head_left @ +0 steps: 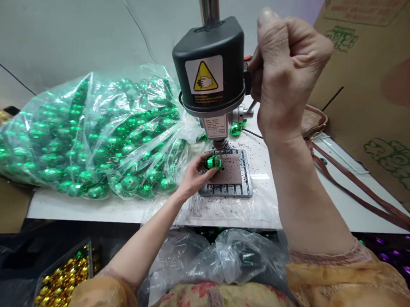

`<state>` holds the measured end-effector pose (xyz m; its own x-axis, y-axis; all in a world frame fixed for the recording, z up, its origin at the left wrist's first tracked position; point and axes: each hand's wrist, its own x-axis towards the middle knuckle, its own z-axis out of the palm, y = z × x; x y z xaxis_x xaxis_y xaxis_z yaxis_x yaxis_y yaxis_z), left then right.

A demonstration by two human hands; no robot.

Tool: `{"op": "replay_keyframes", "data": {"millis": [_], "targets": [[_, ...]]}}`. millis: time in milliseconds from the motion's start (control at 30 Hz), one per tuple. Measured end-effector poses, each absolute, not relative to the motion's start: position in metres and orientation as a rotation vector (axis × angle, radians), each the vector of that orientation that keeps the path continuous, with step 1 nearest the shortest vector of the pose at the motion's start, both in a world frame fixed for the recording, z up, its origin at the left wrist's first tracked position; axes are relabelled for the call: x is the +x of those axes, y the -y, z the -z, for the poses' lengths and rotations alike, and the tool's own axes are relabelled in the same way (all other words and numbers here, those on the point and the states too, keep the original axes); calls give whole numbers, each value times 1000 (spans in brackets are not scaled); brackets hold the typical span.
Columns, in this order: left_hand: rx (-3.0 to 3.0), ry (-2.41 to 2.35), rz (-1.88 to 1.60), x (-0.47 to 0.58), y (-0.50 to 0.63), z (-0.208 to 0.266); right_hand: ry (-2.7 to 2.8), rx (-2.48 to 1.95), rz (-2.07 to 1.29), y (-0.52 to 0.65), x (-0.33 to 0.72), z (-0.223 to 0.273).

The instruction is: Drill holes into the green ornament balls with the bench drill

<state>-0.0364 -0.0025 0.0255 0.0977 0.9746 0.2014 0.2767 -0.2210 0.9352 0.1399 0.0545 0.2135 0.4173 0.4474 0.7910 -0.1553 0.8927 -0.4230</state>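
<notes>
A shiny green faceted ball [213, 162] is pinched between the thumb and fingers of my left hand [198, 172], below the head of a small bench drill press [208, 63]. Under the ball lies a brown board [232, 169] on the slotted metal base [246, 186], which is sprinkled with dark shavings. Raised at the right side of the machine's black housing, my right hand [288, 70] is closed round the drill press's feed lever [252, 106], with most of the grip hidden by the fingers. The drill's tip is hard to make out.
A big clear plastic bag [84, 132] full of green balls lies on the white table [93, 209] at left. Cardboard boxes [379, 90] and a brown strap bag [355, 188] stand at right. Gold balls [63, 279] fill a bin at lower left; clear plastic [233, 257] covers my lap.
</notes>
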Motion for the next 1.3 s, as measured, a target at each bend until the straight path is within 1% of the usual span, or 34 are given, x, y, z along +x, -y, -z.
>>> {"op": "replay_keyframes", "data": {"millis": [167, 367, 567, 667, 800, 967, 1133, 1300], "targets": [[1820, -1324, -1053, -34, -2, -27, 1063, -286, -413, -55, 139, -214], [1973, -1449, -1030, -27, -3, -28, 1059, -302, -426, -53, 140, -217], [2166, -1472, -1011, -18, -7, -33, 1089, -364, -389, -55, 141, -217], [2098, -1400, -1065, -14, -5, -26, 1083, -355, -385, -56, 140, -216], [1875, -1437, -1161, -11, -3, -12, 1070, -325, -400, -58, 140, -217], [1825, -1368, -1171, -11, -2, -5, 1077, -308, -358, -53, 141, -216], [1810, -1366, -1168, -10, -3, -1, 1089, -345, -237, -24, 139, -198], [1825, -1352, -1168, -8, -1, -6, 1095, -418, -215, -3, 139, -175]]}}
